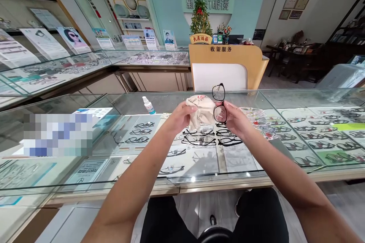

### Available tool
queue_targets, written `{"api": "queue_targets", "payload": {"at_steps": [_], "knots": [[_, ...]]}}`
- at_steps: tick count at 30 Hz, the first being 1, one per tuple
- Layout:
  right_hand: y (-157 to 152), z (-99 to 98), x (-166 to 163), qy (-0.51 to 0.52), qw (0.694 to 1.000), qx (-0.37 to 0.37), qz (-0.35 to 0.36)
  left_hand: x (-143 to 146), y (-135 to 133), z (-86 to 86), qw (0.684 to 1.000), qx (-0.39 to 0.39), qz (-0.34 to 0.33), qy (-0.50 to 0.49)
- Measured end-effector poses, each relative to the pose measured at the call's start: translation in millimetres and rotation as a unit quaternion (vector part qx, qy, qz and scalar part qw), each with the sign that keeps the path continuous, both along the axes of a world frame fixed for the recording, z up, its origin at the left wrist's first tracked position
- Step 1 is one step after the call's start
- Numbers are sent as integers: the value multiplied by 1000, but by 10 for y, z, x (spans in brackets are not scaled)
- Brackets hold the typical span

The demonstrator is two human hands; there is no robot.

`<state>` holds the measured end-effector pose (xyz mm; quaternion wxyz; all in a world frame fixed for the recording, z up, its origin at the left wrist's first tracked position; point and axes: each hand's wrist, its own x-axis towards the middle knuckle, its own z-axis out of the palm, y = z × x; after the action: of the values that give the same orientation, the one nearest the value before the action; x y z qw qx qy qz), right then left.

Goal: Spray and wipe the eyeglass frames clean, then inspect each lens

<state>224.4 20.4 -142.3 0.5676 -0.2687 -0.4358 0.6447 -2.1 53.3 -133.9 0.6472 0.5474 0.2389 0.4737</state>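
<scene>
My left hand (180, 116) is closed on a crumpled beige cleaning cloth (201, 111), held above a glass display counter (159, 102). My right hand (235, 118) grips a pair of black-framed glasses (219, 103), turned on end so one lens stands above the other. The cloth touches the lower lens. Both hands hover over the counter, close together.
A small white spray bottle with a blue label (148, 105) stands on the glass to the left of my hands. Several glasses frames (199, 138) lie in rows under the glass. A wooden cashier desk (226, 62) with a potted plant (200, 21) stands behind the counter.
</scene>
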Motion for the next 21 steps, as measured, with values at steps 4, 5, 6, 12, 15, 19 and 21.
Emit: {"api": "queue_targets", "payload": {"at_steps": [4, 5, 6, 12, 15, 19, 21], "knots": [[-14, 3, 11, -32, 996, 38, -74, 27, -60, -5, 999, 6, -18, 26], [-16, 6, 17, -37, 994, 43, -89, 34, -65, -9, 999, 7, -17, 31], [-18, 9, 22, -39, 993, 47, -102, 42, -67, -14, 999, 10, -15, 38], [-30, -3, 27, -69, 985, 87, -134, 133, -96, -17, 998, -5, -17, 54], [-39, -21, 31, -92, 980, 110, -136, 186, -149, -11, 997, 24, 9, 67], [-51, -41, 23, -87, 980, 130, -121, 263, -218, -58, 997, 33, -27, 62], [-60, -50, 2, -86, 981, 137, -111, 303, -231, -110, 996, 26, -45, 75]]}}
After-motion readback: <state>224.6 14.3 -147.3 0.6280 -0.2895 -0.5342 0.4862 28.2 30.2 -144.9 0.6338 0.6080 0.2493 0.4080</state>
